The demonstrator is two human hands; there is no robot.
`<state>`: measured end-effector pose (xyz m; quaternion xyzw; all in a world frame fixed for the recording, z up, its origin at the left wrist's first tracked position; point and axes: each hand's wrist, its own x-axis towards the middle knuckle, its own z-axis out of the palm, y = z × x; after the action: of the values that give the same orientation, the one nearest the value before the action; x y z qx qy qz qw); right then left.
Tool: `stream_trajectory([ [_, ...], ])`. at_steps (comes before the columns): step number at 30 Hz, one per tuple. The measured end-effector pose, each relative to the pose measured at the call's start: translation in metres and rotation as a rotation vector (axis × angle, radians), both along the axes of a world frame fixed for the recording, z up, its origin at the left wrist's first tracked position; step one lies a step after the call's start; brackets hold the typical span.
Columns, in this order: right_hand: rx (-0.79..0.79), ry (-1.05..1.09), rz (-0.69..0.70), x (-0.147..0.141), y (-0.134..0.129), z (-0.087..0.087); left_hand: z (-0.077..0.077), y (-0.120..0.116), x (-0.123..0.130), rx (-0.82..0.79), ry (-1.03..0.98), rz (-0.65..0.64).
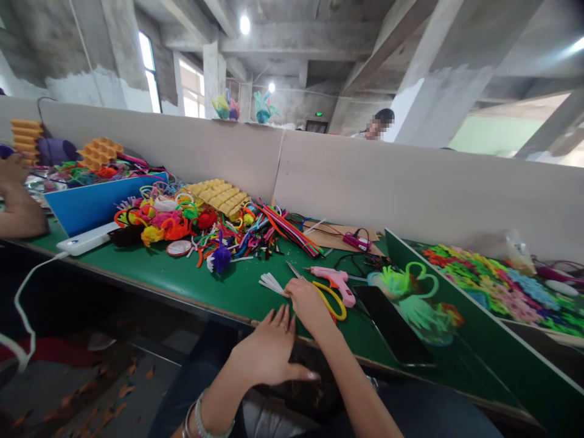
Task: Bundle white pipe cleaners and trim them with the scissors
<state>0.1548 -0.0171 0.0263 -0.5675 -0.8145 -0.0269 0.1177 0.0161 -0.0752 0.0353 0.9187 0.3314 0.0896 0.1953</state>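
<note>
My right hand (309,302) is closed at the table's front edge, its fingertips pinching one end of a small bundle of white pipe cleaners (271,283). The bundle's loose ends fan out to the left. Just below, my left hand (267,345) lies palm down with fingers stretched toward the edge, holding nothing that I can see. Scissors with yellow handles (336,306) lie partly hidden behind my right hand, their blades pointing away. Right of them rests a pink glue gun (336,281). A dark phone (391,325) lies farther right.
Colourful pipe cleaners (292,230) and fuzzy pieces are heaped at the back left beside a yellow egg-crate sheet (221,196). Green fuzzy swans (417,298) stand by the right divider (479,328). A white power strip (86,239) and another person's arm (20,210) are at left.
</note>
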Motion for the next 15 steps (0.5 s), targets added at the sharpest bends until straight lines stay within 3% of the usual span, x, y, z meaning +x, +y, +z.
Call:
stream_trajectory([
  [2, 0.003, 0.010, -0.004, 0.001, -0.001, 0.000, 0.007, -0.004, 0.000, -0.040, -0.091, -0.218],
  [4, 0.005, 0.020, -0.006, 0.001, -0.001, -0.001, 0.013, -0.004, -0.001, -0.093, -0.145, -0.355],
  [5, 0.006, 0.025, -0.006, 0.002, -0.001, -0.001, 0.015, -0.003, -0.003, -0.103, -0.154, -0.366],
  [8, 0.005, 0.036, -0.004, 0.003, -0.001, -0.002, 0.013, 0.004, -0.009, -0.073, -0.130, -0.199],
  [12, 0.001, 0.047, 0.002, 0.005, 0.001, -0.003, -0.004, 0.015, -0.014, -0.009, -0.021, 0.105],
  [15, -0.001, 0.057, 0.006, 0.005, 0.001, -0.003, -0.009, 0.018, -0.012, -0.043, 0.024, 0.007],
])
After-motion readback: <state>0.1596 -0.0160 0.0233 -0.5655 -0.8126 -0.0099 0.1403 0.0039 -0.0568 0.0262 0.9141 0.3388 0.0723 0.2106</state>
